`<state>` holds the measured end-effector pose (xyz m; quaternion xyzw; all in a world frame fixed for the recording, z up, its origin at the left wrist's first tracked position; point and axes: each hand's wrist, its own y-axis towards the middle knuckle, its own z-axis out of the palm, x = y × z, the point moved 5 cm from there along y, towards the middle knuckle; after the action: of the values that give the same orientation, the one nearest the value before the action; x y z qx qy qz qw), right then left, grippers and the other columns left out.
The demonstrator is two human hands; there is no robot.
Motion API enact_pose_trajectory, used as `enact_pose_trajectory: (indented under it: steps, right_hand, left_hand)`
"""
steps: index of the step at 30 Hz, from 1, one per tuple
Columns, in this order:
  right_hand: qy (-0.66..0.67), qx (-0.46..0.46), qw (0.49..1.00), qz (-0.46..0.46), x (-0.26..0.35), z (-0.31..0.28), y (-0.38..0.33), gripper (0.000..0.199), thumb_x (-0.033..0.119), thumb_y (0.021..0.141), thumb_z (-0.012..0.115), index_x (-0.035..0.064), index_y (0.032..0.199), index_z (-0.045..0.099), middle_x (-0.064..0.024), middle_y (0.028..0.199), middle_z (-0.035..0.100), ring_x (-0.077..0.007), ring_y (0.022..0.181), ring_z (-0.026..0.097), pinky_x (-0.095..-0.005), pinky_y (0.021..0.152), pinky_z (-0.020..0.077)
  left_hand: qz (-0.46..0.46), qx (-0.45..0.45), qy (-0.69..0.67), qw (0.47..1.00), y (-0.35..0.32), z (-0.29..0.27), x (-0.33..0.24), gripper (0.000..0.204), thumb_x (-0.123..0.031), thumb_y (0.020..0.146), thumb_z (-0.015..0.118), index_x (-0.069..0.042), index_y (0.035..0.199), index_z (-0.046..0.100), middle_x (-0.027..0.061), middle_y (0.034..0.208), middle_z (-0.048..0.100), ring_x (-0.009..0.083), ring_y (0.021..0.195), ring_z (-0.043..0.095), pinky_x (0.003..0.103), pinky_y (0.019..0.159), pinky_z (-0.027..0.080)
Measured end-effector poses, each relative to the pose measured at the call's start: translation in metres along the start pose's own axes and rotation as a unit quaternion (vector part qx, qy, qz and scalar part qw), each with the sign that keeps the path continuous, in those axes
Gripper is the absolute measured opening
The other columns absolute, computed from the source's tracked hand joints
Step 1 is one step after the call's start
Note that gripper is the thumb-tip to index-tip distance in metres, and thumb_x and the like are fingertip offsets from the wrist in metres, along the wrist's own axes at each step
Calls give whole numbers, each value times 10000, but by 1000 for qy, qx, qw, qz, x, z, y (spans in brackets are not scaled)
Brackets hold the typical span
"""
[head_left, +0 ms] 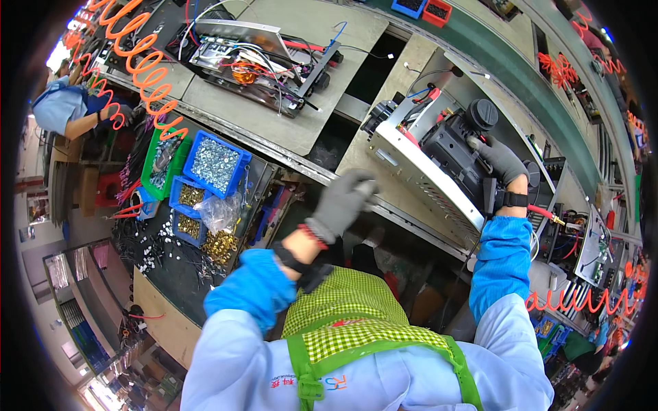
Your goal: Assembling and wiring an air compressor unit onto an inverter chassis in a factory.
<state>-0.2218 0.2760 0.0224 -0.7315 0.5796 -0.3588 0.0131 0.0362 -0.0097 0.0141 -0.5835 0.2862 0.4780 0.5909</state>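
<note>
My right hand [502, 162], in a grey glove, rests on top of a black component inside an open metal chassis [419, 177] tilted on a wooden board [384, 103]. My left hand [345, 200], also grey-gloved, hovers at the near edge of the bench with its fingers curled around a small light-coloured object that I cannot make out. Black knobs and red and white wires sit in the chassis by my right hand.
A second opened chassis [255, 60] with wiring lies on another board farther along the line. Blue bins [214, 163] of screws and brass parts and a green bin [163, 161] stand at my left. Orange coiled hoses [140, 61] hang overhead. Another person's arm [82, 116] works far left.
</note>
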Motion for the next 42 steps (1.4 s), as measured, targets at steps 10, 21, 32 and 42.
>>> enact_pose_trajectory:
  steps: [10,21,32,42]
  right_hand:
    - [-46,9,999,19,5,-2,0,911,767,752,595,81,1350,546,-231,1032,682,-285,836,671,-366,726,501]
    - [-68,31,997,0,-1,-4,5,937,790,749,575,63,1340,553,-254,1159,654,-355,1085,642,-406,923,474]
    - [-73,19,997,12,-12,0,9,973,806,737,567,20,1311,566,-259,1150,656,-378,1110,630,-424,939,469]
    - [-66,9,998,-9,-6,0,7,953,807,731,571,42,1300,582,-254,1142,660,-376,1104,631,-421,938,466]
  left_hand:
    - [-41,-104,-268,957,15,97,13,257,-155,997,532,18,1188,524,110,1060,644,141,823,639,229,722,536]
    - [59,-154,-149,975,15,108,16,264,-131,955,598,31,1146,514,118,960,645,141,796,665,248,679,548]
    - [116,-189,172,960,17,102,7,248,-179,952,610,28,1081,568,73,854,655,117,689,635,249,612,507]
    - [195,-212,270,919,20,86,-8,199,-165,859,690,-6,949,612,116,751,662,195,688,655,334,639,511]
